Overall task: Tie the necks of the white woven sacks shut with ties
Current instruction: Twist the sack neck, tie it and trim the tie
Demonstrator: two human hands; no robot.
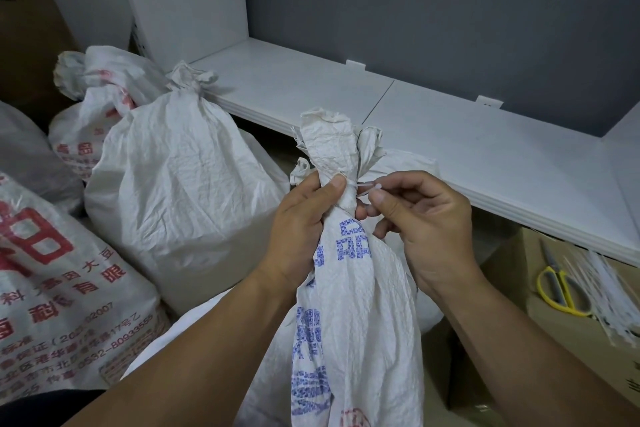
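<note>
A white woven sack (356,305) with blue print stands in front of me, its neck gathered into a bunch. My left hand (301,229) grips the neck just below the bunched top. A thin white tie (367,188) loops round the neck beside my left thumb. My right hand (422,218) pinches the free end of the tie between thumb and forefinger, right of the neck.
Sacks with bunched necks (180,191) (100,104) stand to the left, and a red-printed sack (59,288) lies at near left. A white shelf (450,149) runs behind. On a cardboard box (568,350) at right lie yellow scissors (557,288) and a bundle of white ties (609,291).
</note>
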